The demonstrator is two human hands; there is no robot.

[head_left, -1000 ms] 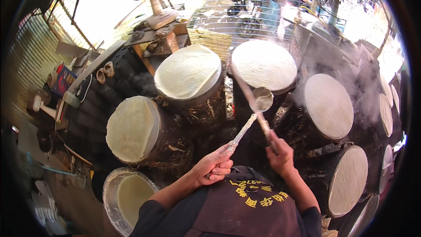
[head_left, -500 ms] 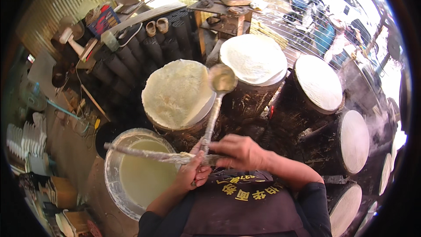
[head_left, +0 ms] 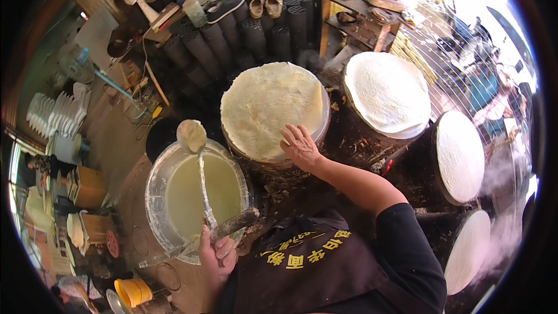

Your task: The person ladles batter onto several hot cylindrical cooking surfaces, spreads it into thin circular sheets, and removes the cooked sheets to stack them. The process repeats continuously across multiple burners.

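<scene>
My left hand (head_left: 218, 256) is closed around a long-handled ladle (head_left: 192, 136) and a pale-crusted wooden stick (head_left: 235, 225) that crosses its handle. The ladle's bowl is above the far left rim of a large tub (head_left: 152, 203) of pale greenish-white batter (head_left: 203, 192). My right hand (head_left: 300, 146), its fingers spread, is at the near right part of a thin round cream-coloured sheet (head_left: 270, 107) on a drum-shaped stove. Whether the fingertips touch the sheet I cannot tell. Along the sheet's right side the pale surface beneath shows.
More drum stoves curve off to the right, topped by white rounds (head_left: 388, 93); steam (head_left: 503, 168) rises there. Black coal cylinders (head_left: 215, 40) stand behind, with shoes (head_left: 265, 7) on top. A yellow bucket (head_left: 133, 292) and a person (head_left: 75, 291) are at lower left.
My right hand has left the stick and moved up to the cream sheet. The ladle has swung left, from beside the sheet to above the tub, and the stick has tilted. The view has shifted.
</scene>
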